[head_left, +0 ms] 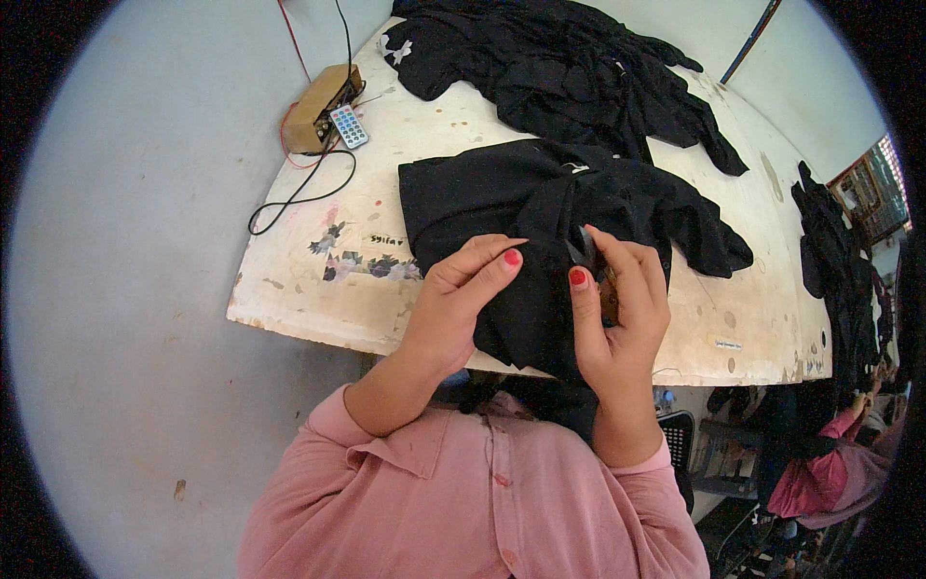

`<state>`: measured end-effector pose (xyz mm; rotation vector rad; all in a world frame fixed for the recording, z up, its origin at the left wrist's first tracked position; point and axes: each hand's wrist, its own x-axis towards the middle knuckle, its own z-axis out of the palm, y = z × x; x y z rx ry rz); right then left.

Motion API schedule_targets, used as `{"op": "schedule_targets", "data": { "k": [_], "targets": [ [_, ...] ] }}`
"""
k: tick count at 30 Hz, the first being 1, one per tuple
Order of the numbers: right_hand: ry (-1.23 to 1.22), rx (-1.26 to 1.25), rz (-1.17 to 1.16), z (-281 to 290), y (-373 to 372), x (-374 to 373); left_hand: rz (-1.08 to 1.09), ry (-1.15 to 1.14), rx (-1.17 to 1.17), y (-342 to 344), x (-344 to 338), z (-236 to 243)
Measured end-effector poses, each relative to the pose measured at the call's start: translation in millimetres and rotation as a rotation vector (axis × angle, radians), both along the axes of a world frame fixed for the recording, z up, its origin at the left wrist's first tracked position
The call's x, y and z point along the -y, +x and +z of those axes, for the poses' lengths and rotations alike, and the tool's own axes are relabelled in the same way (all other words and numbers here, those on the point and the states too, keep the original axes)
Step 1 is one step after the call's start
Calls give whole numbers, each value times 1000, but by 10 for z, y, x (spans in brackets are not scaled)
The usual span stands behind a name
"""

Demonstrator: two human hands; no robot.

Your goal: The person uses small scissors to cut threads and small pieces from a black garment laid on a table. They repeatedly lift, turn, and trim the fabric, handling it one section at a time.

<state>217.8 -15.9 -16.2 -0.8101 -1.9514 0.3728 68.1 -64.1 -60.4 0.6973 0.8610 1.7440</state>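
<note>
A black garment (pixel 463 198) lies spread on the table in front of me, its near end hanging over the front edge. My left hand (pixel 449 294) is closed on the cloth, thumb and forefinger together near the garment's middle. My right hand (pixel 627 304) is curled around a small grey-bladed tool that looks like thread snips (pixel 582 251), its tip close to the cloth. The fingers hide most of this tool. A small white tag (pixel 576 169) shows at the garment's upper part, and a sleeve (pixel 719 246) stretches to the right.
More black garments (pixel 540 68) are heaped at the table's far side. A brown box (pixel 321 106) with wires and a white remote control (pixel 348 126) sit at the far left, beside the wall. The worn pale table (pixel 318 299) bears floral stickers. Another person in pink (pixel 830 473) is at right.
</note>
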Motion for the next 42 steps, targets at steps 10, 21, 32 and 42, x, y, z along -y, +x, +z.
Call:
{"op": "schedule_targets", "data": {
  "k": [10, 21, 32, 42],
  "targets": [
    [-86, -233, 142, -201, -4, -91, -26, 72, -146, 22, 59, 81],
    [106, 146, 133, -107, -45, -64, 201, 162, -723, -1, 72, 13],
    [-284, -68, 385, 7, 194, -140, 7, 43, -382, -100, 60, 55],
    [163, 253, 291, 80, 281, -161, -213, -22, -90, -144, 91, 160]
  ]
}}
